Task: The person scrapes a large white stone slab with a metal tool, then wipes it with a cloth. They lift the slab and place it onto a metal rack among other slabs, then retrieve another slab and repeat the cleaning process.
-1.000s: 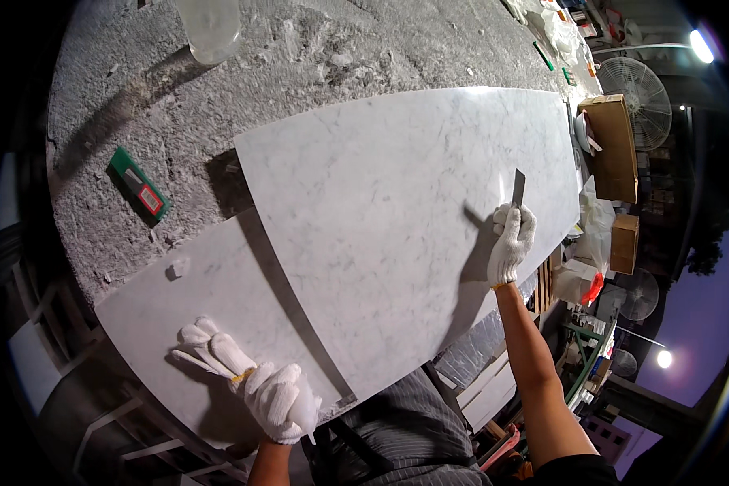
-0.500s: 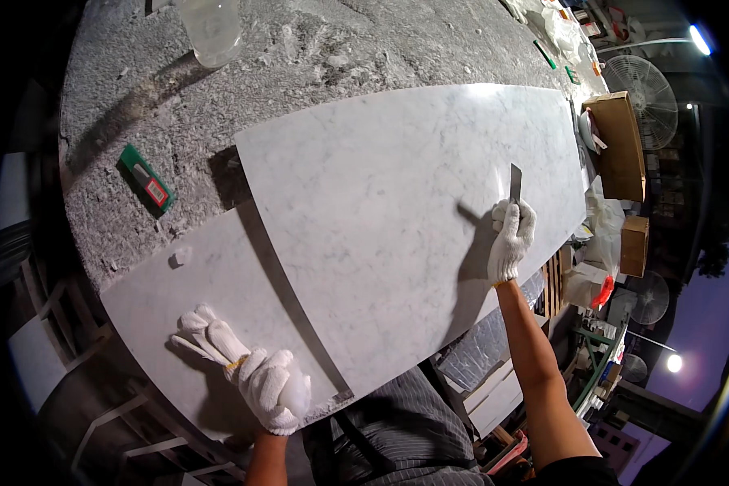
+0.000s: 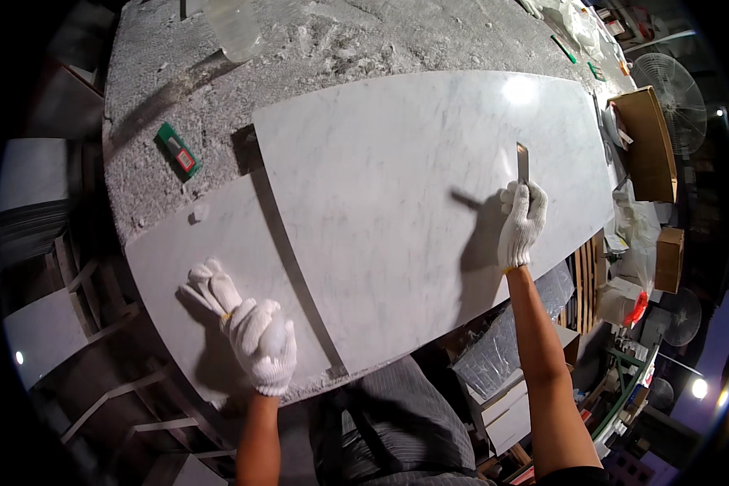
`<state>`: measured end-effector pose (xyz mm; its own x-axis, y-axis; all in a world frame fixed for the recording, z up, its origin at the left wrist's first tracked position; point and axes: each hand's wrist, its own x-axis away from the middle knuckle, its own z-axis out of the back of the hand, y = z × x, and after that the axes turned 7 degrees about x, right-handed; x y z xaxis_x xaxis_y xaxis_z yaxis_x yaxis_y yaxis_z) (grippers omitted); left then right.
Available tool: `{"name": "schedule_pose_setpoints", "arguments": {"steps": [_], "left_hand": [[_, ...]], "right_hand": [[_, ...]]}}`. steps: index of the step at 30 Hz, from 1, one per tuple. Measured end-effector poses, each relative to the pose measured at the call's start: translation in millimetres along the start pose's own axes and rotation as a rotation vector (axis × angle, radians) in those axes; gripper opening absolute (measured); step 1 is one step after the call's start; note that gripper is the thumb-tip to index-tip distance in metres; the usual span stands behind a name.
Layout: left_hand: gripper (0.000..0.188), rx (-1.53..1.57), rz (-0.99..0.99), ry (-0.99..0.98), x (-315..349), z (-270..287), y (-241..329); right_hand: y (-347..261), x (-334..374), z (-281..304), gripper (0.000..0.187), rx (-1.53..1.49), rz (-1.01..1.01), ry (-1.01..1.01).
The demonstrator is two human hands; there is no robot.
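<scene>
A large white marble slab (image 3: pixel 413 202) with grey veins lies on a rough, dusty table, overlapping or set beside a smaller pale slab (image 3: pixel 243 235) at the left. My right hand (image 3: pixel 522 223), in a white knit glove, is closed on a flat metal scraper blade (image 3: pixel 522 164) that points away from me above the large slab. Over the smaller slab, my gloved left hand (image 3: pixel 257 344) clutches a loose white knit glove (image 3: pixel 213 287), its fingers sticking out. A pale, rounded lump (image 3: pixel 276 337) also shows against that hand; its kind is unclear. A small whitish chunk (image 3: pixel 199 213) rests farther back.
A green packet (image 3: pixel 178 152) lies on the dusty tabletop (image 3: pixel 316 61) beside the slabs, and a translucent container (image 3: pixel 233 31) stands at the far left. Cardboard boxes (image 3: pixel 646 144), plastic bags and fans (image 3: pixel 668 104) line the right side. Metal racks (image 3: pixel 117 389) stand at lower left.
The whole view has shifted, so the slabs sit slightly higher and farther right. The blade has tilted a little and now catches light. Both hands keep their hold.
</scene>
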<state>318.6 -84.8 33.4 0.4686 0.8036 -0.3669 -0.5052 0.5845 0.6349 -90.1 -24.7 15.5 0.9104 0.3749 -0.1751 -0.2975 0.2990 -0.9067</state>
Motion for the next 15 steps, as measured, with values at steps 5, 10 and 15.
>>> {"name": "schedule_pose_setpoints", "arguments": {"steps": [5,10,15], "left_hand": [[0.035,-0.053,-0.057,0.142,2.2,-10.3,-1.6],[0.031,-0.052,-0.162,0.179,-8.0,-8.3,-3.5],[0.027,-0.148,-0.054,0.228,-10.9,-9.4,1.0]], "right_hand": [[2.1,-3.9,2.1,0.014,-0.024,-0.013,-0.016],[6.3,-3.9,-3.5,0.019,-0.075,0.001,-0.078],[9.8,17.3,8.2,0.019,-0.072,0.055,-0.123]]}}
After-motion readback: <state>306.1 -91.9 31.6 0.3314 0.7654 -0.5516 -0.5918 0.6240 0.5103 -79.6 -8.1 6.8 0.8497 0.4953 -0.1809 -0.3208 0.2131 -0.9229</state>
